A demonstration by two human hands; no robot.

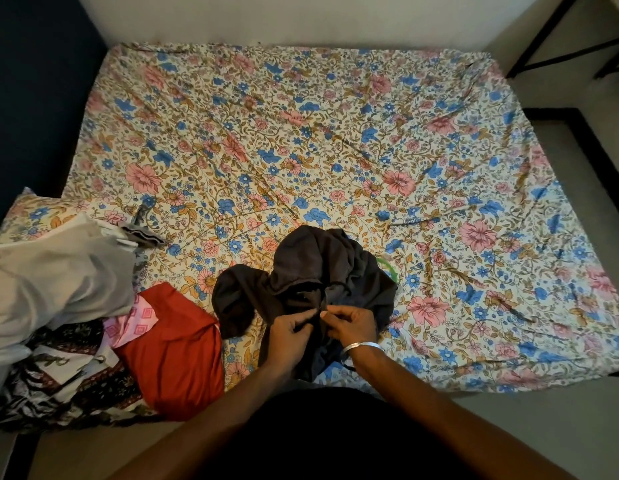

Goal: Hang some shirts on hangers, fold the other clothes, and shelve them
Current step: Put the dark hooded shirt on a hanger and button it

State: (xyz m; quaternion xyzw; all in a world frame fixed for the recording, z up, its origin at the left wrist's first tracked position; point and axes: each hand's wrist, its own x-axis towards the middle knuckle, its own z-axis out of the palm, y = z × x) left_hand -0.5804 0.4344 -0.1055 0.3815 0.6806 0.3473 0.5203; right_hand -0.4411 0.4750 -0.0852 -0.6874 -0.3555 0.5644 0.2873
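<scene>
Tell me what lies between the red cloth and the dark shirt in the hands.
In the head view, only a narrow strip of the flowered bedsheet separates the red cloth from the dark shirt; nothing else lies there.

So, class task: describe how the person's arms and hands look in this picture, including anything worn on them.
Both forearms are bare, with no sleeves showing down to the bottom edge of the view. The left hand wears nothing that shows. The right hand has a thin silver bangle round its wrist. No gloves, and no rings can be made out.

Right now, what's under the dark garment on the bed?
A green hanger peeks out at the dark garment's right edge, on the floral sheet. The rest is covered.
</scene>
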